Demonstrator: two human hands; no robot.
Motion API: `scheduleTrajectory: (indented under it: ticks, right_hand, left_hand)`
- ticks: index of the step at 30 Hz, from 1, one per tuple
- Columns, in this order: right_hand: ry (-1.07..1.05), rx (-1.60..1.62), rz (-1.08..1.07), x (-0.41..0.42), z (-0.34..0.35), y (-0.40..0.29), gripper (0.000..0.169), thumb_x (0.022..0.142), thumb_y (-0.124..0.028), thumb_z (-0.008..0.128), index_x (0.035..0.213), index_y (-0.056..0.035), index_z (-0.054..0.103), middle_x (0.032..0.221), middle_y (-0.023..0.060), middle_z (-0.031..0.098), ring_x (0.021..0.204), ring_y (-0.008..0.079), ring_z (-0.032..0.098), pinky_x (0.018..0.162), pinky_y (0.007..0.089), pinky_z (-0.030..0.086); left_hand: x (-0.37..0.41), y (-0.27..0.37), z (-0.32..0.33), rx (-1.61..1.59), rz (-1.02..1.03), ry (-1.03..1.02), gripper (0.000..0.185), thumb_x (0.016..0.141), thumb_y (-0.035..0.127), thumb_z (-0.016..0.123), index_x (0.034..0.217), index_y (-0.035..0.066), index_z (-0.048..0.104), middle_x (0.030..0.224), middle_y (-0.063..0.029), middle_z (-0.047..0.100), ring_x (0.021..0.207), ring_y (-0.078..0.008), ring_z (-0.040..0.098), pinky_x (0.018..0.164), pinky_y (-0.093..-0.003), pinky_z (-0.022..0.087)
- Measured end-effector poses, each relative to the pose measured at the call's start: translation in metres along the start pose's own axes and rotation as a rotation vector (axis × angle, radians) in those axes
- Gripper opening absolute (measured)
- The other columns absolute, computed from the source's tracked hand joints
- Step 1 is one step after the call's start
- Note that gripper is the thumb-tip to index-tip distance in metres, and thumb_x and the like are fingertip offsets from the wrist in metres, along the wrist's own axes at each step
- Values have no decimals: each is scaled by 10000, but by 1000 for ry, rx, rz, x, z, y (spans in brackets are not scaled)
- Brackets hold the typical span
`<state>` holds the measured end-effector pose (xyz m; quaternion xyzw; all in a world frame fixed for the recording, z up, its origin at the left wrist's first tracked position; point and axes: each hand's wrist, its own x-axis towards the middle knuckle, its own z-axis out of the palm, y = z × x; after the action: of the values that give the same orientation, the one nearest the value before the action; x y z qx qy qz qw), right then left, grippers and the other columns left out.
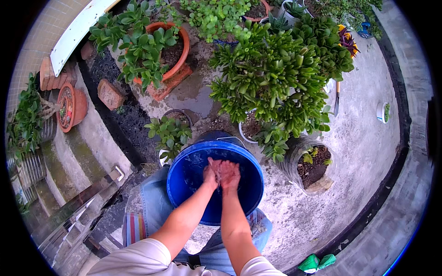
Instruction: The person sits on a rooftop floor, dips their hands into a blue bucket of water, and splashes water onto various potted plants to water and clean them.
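Both my hands are together inside a blue plastic bucket (184, 145), over what looks like sudsy water. My left hand (210, 173) lies against the inner side of my right hand (229, 175), its thumb or a finger pointing up. The right hand's fingers are slightly curled. Both look wet, and no object shows in either; where they overlap, some fingers are hidden. Between my knees, in worn blue jeans (152, 193), the bucket tilts toward me. Its wire handle (232, 138) rests at the far rim.
Just beyond the bucket stand a small potted succulent (171, 132) and a large bushy succulent (272, 79). A cut plastic container of soil (314, 167) is at right. Farther off are a terracotta pot (186, 45) on a brick and a small trowel (337, 100). Concrete steps (83, 148) descend at left.
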<state>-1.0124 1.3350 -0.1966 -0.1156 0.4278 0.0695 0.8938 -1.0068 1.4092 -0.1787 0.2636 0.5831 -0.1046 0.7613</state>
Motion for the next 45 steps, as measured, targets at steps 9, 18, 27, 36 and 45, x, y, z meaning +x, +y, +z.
scheduleTrajectory:
  ticks: [9,18,27,36,45]
  right_hand:
    - [-306,86,-86,-127,223,-40,294,849,-343,482,699,-96,538,796,37,583,805,190,527,792,331,409]
    - [-328,-230,-304,-79,419,-108,469,880,-373,404,1092,39,472,1137,167,494,1093,268,448,959,381,329]
    - [-340,-513,-483,-90,388,-112,600,900,-421,303,1275,45,262,1308,178,318,1226,276,294,1015,376,224]
    - [30,-1596,-325,-94,83,-33,245,806,-222,565,727,3,620,650,59,611,613,149,575,572,258,439]
    - [219,-98,147,2,-37,0,304,847,-261,484,852,20,600,908,129,612,888,275,565,822,354,429]
  left_hand:
    - [-194,105,119,-86,220,-332,422,852,399,459,817,-9,562,812,-81,591,761,-149,566,701,-262,472]
    - [-221,206,299,-108,268,-615,514,905,406,303,1110,-36,468,1141,-144,493,1051,-199,478,909,-316,380]
    - [-205,189,265,188,298,-634,644,882,502,244,1312,23,234,1385,-104,207,1281,-212,180,1039,-377,122]
    - [-99,29,0,620,377,54,302,863,286,471,803,31,622,784,-46,612,725,-105,553,668,-248,422]
    - [22,4,-28,217,209,42,479,858,423,442,845,-26,610,865,-99,616,794,-172,554,781,-280,407]
